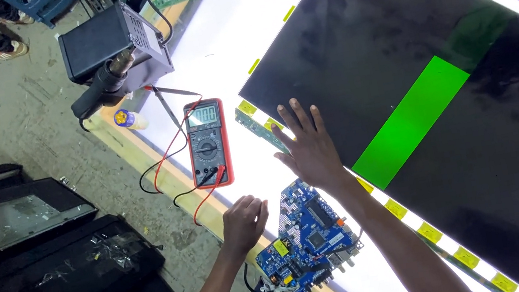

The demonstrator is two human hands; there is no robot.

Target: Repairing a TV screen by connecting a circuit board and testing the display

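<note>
My right hand (pixel 310 147) lies flat with fingers spread on the near corner of a large dark display panel (pixel 426 57), which shows a bright green stripe (pixel 412 120). A narrow green strip board (pixel 262 130) runs along the panel's edge just left of that hand. My left hand (pixel 244 221) hovers with curled fingers over the lit white backlight surface (pixel 220 27), holding nothing. It sits between a red multimeter (pixel 208 144) and a blue circuit board (pixel 305 239). Red and black probe leads (pixel 168 160) trail from the meter toward my left hand.
A black hot-air rework station (pixel 111 41) with its handpiece (pixel 99 88) stands at the bench's far left. A small bottle (pixel 128 119) lies near it. Wooden bench edges (pixel 158 165) frame the lit surface. Dark dismantled screens (pixel 49 263) are stacked on the floor at left.
</note>
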